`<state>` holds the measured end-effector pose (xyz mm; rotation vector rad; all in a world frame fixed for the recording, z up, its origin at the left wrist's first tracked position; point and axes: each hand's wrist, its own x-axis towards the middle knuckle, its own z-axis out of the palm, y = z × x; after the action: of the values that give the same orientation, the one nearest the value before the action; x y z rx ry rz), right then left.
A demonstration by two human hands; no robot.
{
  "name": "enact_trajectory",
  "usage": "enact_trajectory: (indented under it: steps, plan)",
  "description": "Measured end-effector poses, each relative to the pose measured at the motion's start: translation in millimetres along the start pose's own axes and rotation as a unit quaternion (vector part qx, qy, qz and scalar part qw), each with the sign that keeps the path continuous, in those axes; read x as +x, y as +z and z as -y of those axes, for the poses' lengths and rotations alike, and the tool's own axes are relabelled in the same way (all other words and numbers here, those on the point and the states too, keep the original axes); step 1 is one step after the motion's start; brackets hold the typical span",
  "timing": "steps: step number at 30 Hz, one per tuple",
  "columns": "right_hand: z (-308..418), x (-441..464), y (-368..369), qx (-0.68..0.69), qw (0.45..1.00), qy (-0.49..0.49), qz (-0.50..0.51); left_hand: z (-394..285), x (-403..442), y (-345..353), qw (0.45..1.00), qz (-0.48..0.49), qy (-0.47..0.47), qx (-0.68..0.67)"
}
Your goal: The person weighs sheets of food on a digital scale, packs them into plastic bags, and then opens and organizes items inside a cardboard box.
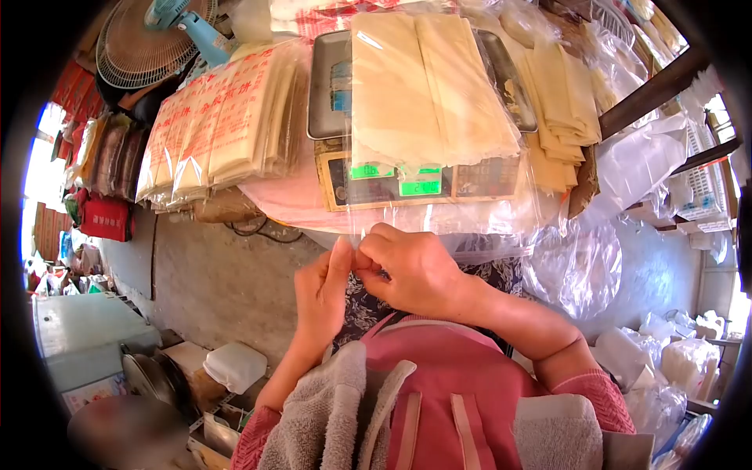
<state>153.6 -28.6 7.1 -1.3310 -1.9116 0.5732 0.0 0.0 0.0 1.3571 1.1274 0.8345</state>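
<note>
Left hand (319, 283) and right hand (415, 270) pinched closed on clear bag's (487, 253) near-left corner, frame centre. Pale sheets (431, 94) inside, atop scale (334, 178), upper centre.

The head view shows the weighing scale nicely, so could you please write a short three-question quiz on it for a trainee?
1. What colour is the lettering on the printed bags beside the scale?
2. True or false: the clear bag lies on top of the scale.
3. The left hand and right hand are: (a) resting on the printed bags; (b) far apart; (c) close together by the clear bag's near end.

Key: 1. Red. 2. True. 3. c.
</note>
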Motion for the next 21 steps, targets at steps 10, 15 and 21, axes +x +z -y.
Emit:
enact_trajectory:
  steps: [10, 15, 21]
  plan:
    - [-97.9, -184.2, -59.8, -0.114, 0.972, 0.203, -0.036, 10.0, 13.3, 3.8, 0.993, 0.065, -0.078, -0.056]
    - [-154.7, -319.8, -125.0, -0.285, 0.603, 0.414, 0.619, 12.4, 35.3, -29.8, 0.996, 0.061, 0.021, 0.053]
    - [-91.1, -140.3, -137.8, -0.259, 0.933, 0.223, -0.113, -11.0, 87.9, 1.2, 0.822, -0.015, 0.45, 0.348]
